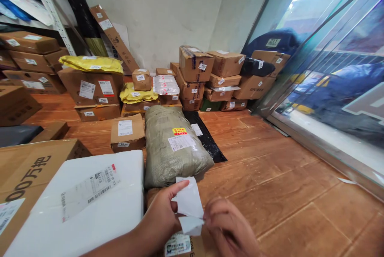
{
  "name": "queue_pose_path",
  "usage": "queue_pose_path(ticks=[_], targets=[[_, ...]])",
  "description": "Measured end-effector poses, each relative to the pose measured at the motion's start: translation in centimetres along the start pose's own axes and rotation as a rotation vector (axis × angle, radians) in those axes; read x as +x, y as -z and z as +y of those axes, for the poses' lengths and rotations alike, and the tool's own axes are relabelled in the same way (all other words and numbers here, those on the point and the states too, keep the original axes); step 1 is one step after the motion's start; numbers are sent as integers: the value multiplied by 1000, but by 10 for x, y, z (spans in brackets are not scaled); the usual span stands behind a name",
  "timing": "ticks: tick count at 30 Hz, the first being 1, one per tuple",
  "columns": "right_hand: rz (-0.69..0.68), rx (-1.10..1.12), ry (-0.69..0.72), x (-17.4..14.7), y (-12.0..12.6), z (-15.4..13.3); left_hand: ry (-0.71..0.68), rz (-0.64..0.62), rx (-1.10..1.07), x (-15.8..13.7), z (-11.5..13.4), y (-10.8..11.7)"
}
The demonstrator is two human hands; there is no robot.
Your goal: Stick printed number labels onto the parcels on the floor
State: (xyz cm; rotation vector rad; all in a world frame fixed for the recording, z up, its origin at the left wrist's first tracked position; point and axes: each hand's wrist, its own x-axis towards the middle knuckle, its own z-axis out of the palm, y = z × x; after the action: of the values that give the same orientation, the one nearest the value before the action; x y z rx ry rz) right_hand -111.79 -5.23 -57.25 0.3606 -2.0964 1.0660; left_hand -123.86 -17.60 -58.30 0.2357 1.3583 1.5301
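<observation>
My left hand point(162, 215) and my right hand point(229, 227) both pinch a small white paper label point(189, 205) low in the middle of the view. The left thumb and forefinger hold its left edge, while the right fingertips grip its lower right corner, where a strip is bent away. Under the hands lies a brown cardboard box point(180, 245) with a printed sticker. Just beyond the label rests a grey-green woven sack parcel point(174, 149) with a yellow tag and a white shipping label.
A white foam box point(87, 205) with a shipping label lies at the left, next to a large cardboard box point(27, 169). Several stacked cartons point(195, 73), yellow bags point(93, 64) and a black bag point(205, 135) fill the far floor. A glass wall point(330, 89) runs along the right.
</observation>
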Motion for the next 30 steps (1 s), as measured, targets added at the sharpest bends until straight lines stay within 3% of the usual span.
queue_pose_path(ticks=[3, 5, 10, 13, 16, 20, 22, 24, 26, 28, 30], targets=[[-118, -32, 118, -1, 5, -8, 37, -16, 2, 0, -2, 1], [-54, -23, 34, 1, 5, -9, 77, -44, 3, 1, -3, 6], [271, 232, -607, 16, -6, 2, 77, -59, -29, 3, 10, 20], [303, 481, -820, 21, -10, 9, 27, -79, -132, 0, 18, 24], [326, 474, -799, 19, -12, 12, 12, -31, -157, -1, 14, 25], [453, 221, -506, 18, -7, 10, -1, 53, -148, 4, -6, 30], [508, 236, -531, 22, -1, 11, -50, 27, -135, 6, -15, 33], [417, 377, -719, 27, 3, 13, -112, -42, -57, 4, -20, 33], [212, 540, -890, 31, 2, 15, -153, -119, 33, 0, -20, 31], [72, 604, -919, 32, -2, 16, -159, -173, 94, -6, -16, 27], [50, 530, -885, 30, -7, 16, -152, -209, 147, -11, -12, 22]])
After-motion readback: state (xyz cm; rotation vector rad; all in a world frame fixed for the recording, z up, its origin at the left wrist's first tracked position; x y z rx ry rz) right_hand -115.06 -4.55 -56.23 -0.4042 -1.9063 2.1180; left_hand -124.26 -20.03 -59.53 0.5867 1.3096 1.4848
